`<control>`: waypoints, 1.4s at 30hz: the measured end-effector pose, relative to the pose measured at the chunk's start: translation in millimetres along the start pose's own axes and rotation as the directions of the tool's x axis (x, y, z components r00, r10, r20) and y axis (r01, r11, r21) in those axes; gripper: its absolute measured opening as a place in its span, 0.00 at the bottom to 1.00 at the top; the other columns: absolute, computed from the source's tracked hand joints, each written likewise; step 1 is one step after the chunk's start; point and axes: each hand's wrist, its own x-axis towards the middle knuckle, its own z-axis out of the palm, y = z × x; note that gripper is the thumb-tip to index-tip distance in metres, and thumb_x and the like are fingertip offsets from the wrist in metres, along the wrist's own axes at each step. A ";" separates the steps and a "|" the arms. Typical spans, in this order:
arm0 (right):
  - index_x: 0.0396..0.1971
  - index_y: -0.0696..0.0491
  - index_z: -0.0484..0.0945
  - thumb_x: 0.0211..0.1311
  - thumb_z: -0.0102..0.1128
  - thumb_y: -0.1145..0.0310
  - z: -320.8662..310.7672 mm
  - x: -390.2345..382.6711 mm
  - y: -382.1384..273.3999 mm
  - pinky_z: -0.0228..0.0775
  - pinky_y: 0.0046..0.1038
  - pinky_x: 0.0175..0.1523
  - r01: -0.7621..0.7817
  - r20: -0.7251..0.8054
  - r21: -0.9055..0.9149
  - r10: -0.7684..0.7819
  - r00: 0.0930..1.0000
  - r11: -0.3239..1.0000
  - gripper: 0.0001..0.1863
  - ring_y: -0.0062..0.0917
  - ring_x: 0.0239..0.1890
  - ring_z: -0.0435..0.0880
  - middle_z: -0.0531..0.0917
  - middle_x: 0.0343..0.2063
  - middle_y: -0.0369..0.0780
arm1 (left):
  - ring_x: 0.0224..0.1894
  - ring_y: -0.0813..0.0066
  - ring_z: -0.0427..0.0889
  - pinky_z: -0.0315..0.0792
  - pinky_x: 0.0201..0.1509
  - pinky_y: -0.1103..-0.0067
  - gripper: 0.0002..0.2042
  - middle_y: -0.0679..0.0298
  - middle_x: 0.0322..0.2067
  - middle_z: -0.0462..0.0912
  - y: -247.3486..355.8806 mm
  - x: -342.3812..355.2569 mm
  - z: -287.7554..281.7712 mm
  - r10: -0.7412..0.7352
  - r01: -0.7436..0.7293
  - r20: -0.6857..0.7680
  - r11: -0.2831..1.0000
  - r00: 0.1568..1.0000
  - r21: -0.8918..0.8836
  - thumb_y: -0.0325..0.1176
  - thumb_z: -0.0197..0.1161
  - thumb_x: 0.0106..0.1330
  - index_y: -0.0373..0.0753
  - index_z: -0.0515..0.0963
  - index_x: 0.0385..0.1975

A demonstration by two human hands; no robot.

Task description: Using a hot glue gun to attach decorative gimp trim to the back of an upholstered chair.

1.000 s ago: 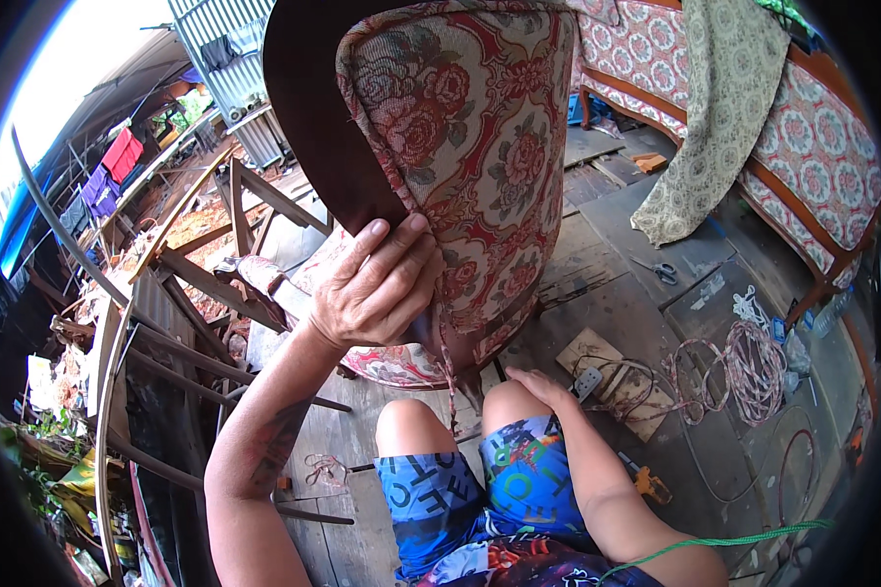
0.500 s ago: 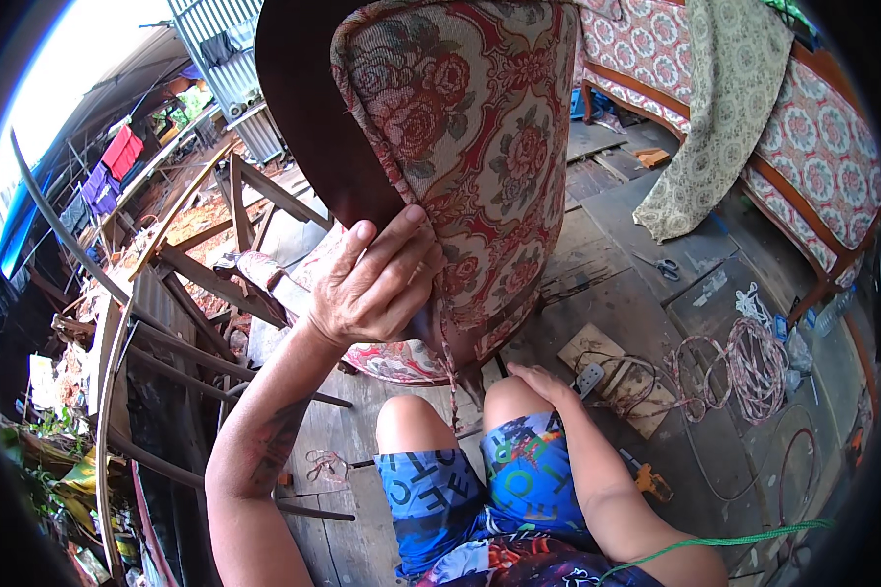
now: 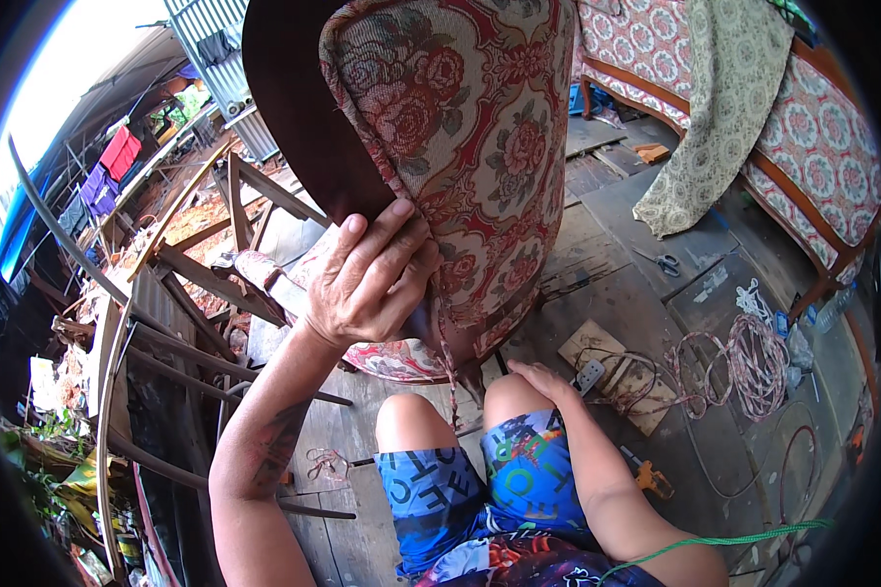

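An armchair [image 3: 504, 157] covered in red-and-cream floral fabric stands before me, with a dark wooden frame [image 3: 299, 108] along its left edge. Patterned piping cord [image 3: 367, 152] follows the seam between wood and fabric. My left hand [image 3: 372, 279] is closed at the lower part of this seam, its fingers bent and its fingertips pressing on the piping. Below that hand the loose end of the cord [image 3: 448, 367] hangs down between my knees. Resting on my right knee, my right hand [image 3: 540, 380] lies flat with outstretched fingers and holds nothing.
On the wooden floor to the right lie a coil of patterned cord [image 3: 757, 367], a power strip [image 3: 588, 377], scissors [image 3: 668, 264] and an orange-handled tool [image 3: 653, 481]. A matching sofa [image 3: 812, 157] with draped pale fabric [image 3: 719, 117] stands behind. Bent poles [image 3: 176, 342] cross the left side.
The upper part of the chair has shifted slightly to the left, and my left hand has moved a little with it. My right hand stays on the knee.
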 end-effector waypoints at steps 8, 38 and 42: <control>0.60 0.61 0.80 0.65 0.51 0.30 -2.1 -5.2 9.5 0.63 0.36 0.70 -0.019 -0.073 0.004 0.019 0.997 1.000 0.46 0.43 0.66 0.78 0.80 0.61 0.57 | 0.57 0.59 0.86 0.65 0.72 0.58 0.13 0.62 0.46 0.88 0.2 -3.1 -3.6 -0.017 0.017 -0.018 1.000 1.000 -0.015 0.29 0.78 0.54 0.46 0.87 0.39; 0.51 0.56 0.86 0.69 0.53 0.44 -17.3 -87.1 -8.7 0.69 0.46 0.66 0.078 -0.295 -0.092 -0.102 0.950 0.993 0.30 0.49 0.61 0.80 0.84 0.55 0.53 | 0.66 0.46 0.76 0.70 0.62 0.52 0.14 0.49 0.61 0.81 94.3 101.6 83.1 0.073 -0.071 -0.007 0.938 0.997 -0.338 0.32 0.61 0.71 0.43 0.84 0.54; 0.56 0.45 0.83 0.75 0.46 0.57 -9.7 -78.6 -52.0 0.73 0.48 0.62 0.324 -0.120 -0.335 -0.381 0.917 0.885 0.20 0.48 0.56 0.83 0.86 0.53 0.47 | 0.65 0.46 0.77 0.73 0.59 0.52 0.15 0.49 0.60 0.81 53.1 63.3 63.3 0.055 -0.025 0.121 0.971 0.991 -0.239 0.29 0.64 0.69 0.43 0.83 0.55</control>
